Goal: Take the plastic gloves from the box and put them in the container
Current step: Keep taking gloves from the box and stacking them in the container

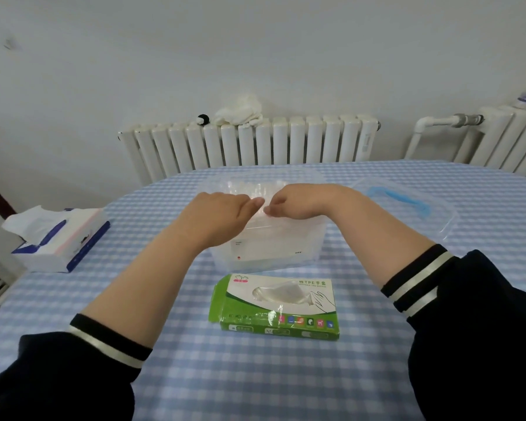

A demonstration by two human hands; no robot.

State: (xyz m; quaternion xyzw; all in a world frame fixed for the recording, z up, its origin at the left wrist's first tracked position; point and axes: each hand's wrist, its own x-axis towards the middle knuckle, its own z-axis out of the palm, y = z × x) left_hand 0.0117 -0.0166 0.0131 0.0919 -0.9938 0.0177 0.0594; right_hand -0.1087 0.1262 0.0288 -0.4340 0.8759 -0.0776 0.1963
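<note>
Both hands reach over the clear plastic container (286,253) at the middle of the table (195,375), which wears a blue checked cloth. The left hand (222,214) and the right hand (289,202) meet above the container's open top, fingers curled, and seem to pinch a thin see-through glove (263,220) between them; the plastic is so faint that the grip is hard to make out. More gloves appear to lie inside the container. The green glove box (277,305) lies flat just in front of the container, nearer the person, with a glove poking from its opening. The container's lid (407,205), with a blue handle, rests to the right. A tissue pack (58,238) sits at the left.
</note>
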